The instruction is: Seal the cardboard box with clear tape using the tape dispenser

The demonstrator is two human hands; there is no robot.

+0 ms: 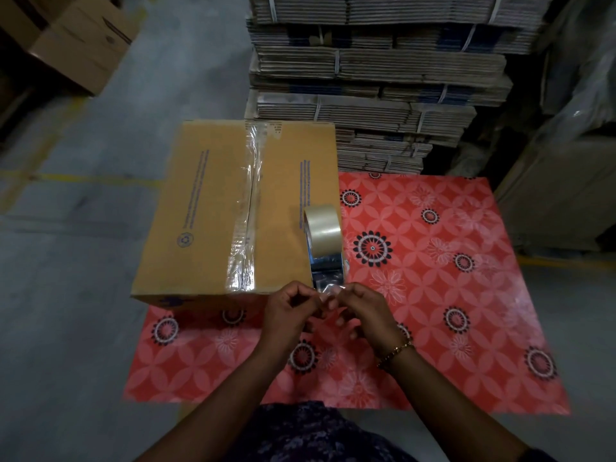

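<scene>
A brown cardboard box [206, 208] stands on the left part of a red flowered mat [433, 295], flaps shut, with a strip of clear tape [248, 208] running along its centre seam. A roll of clear tape [322, 225] stands on the box's near right corner, and a loose stretch of tape [328, 275] leads from it down to my hands. My left hand [290, 311] and my right hand [361, 311] meet just in front of the box, both pinching the loose tape end between thumbs and fingers. I cannot make out a dispenser frame.
Tall bundles of flattened cardboard [376, 78] rise right behind the mat. Made-up boxes [76, 38] sit at the far left on the grey concrete floor [66, 295]. Wrapped pallets [566, 161] stand at the right. A gold bracelet [395, 353] is on my right wrist.
</scene>
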